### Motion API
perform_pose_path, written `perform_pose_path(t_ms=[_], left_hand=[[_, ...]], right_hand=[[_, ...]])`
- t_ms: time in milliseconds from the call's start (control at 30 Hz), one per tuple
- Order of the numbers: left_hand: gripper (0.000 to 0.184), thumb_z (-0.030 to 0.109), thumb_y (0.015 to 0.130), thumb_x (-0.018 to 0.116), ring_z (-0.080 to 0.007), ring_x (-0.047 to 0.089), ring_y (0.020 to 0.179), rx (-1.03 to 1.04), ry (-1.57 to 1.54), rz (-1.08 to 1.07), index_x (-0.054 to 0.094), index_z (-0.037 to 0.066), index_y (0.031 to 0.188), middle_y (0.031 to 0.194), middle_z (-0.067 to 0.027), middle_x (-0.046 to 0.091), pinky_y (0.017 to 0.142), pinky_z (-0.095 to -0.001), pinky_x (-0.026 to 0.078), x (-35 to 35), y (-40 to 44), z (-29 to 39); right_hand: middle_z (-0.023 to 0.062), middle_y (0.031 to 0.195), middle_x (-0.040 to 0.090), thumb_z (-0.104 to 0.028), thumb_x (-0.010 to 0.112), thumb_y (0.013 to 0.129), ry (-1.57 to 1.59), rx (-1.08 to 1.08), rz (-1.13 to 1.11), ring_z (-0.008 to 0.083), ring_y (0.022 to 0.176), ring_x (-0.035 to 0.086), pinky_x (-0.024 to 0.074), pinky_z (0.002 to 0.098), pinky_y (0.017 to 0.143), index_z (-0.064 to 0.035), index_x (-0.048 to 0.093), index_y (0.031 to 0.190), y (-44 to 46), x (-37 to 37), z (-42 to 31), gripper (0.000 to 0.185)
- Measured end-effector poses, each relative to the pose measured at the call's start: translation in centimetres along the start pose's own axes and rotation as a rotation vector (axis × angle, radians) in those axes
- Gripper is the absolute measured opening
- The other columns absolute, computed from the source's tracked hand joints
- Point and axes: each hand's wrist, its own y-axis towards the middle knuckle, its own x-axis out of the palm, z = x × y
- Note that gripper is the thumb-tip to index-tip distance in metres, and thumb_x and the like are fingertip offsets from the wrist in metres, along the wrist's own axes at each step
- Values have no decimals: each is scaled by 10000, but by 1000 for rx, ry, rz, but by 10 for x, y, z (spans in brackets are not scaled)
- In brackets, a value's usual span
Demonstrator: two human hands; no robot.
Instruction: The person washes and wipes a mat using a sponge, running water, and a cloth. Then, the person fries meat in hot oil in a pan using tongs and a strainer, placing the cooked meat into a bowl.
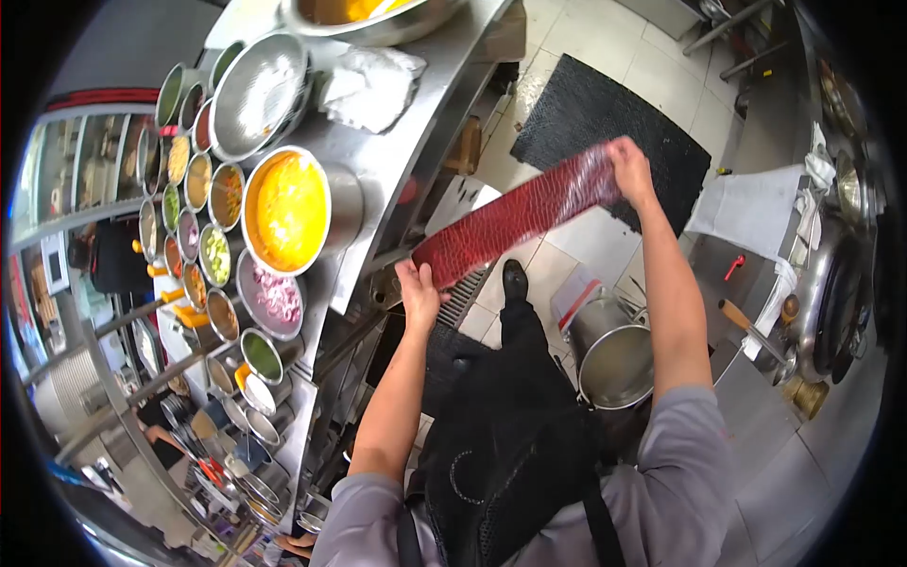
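Observation:
A long dark red strip with a scaly, shiny surface is stretched between my two hands, above the floor. My left hand grips its lower left end, close to the counter's edge. At the upper right end, my right hand has its fingers closed on the strip. The strip slants up from left to right and hangs clear of the counter. What it is made of I cannot tell.
On the steel counter at the left stand a pot of yellow liquid, a metal bowl, a crumpled white cloth and several food containers. A tall pot stands at right. A black mat lies on the floor.

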Motion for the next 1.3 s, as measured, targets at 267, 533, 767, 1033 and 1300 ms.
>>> perform_pose_path(t_ms=[267, 533, 767, 1033, 1300], left_hand=[[265, -6, 933, 465, -206, 595, 909, 421, 40, 226, 467, -64, 1192, 1151, -171, 550, 660, -315, 539, 97, 122, 67], [288, -12, 925, 500, -214, 605, 1015, 227, 381, -39, 593, 5, 1197, 1206, -153, 584, 813, -305, 521, 85, 153, 28], [274, 41, 943, 549, -166, 600, 958, -13, 142, -37, 592, 16, 1213, 1111, -62, 622, 842, -292, 498, 33, 123, -144], [312, 29, 938, 539, -158, 591, 905, -485, -33, 99, 510, 48, 1248, 1092, -66, 577, 729, -302, 531, 27, 74, -218], [407, -12, 893, 544, -169, 593, 864, -451, -242, 257, 447, 41, 1284, 1084, -82, 565, 686, -299, 523, 34, 86, -256]], right_hand=[[98, 999, 685, -77, 592, 901, 546, 55, -158, 163, 901, 636, 506, 298, 799, 6, 602, 1186, 114, 32, 8, 296], [87, 980, 723, -151, 642, 897, 393, -119, 139, 173, 873, 676, 517, 304, 797, -51, 657, 1093, 162, 85, 20, 220], [133, 864, 709, -110, 652, 848, 121, -4, -195, 252, 808, 683, 530, 362, 781, -82, 686, 1049, 117, 146, 61, 205], [126, 868, 707, -37, 563, 878, 86, 40, -343, 215, 820, 675, 523, 343, 782, -41, 669, 1023, 64, 270, 96, 180], [175, 986, 708, -81, 554, 867, 84, -9, -297, 343, 968, 677, 518, 402, 886, -59, 696, 1039, 95, 321, 107, 224]])
